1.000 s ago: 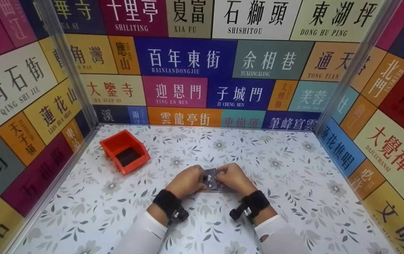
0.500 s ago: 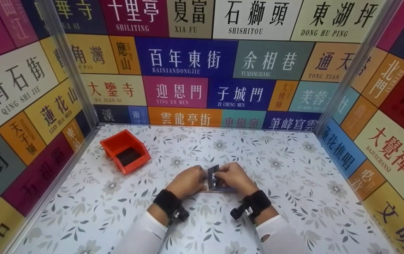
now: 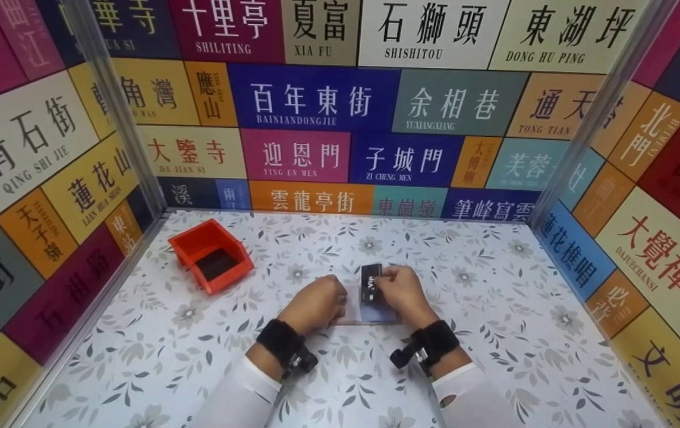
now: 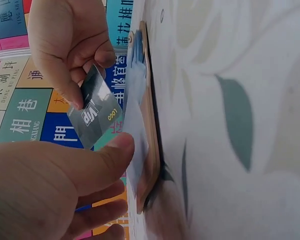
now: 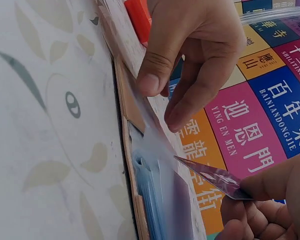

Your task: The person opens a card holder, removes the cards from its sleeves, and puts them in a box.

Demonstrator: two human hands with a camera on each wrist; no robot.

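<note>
My right hand [image 3: 404, 292] pinches a black card [image 3: 370, 283] printed "Vip" between thumb and fingers. In the left wrist view the card [image 4: 95, 110] is tilted, its printed face toward the camera. Below it, a card holder lies spread on the table, with a tan cover [image 4: 151, 135] and clear bluish plastic sleeves [image 5: 162, 195]. My left hand [image 3: 318, 304] is at the holder's left side. In the right wrist view its thumb and fingers are apart, close over the sleeves, with nothing between them.
A red-orange bin [image 3: 236, 270] with something flat and dark inside stands at the back left of the flower-patterned tabletop [image 3: 494, 333]. Panels with large Chinese lettering [image 3: 316, 98] enclose the table at the back and both sides.
The card in my right hand has moved up and to the right, away from the left hand. More of the holder's sleeves shows beneath it. The left hand stays nearly in place.
</note>
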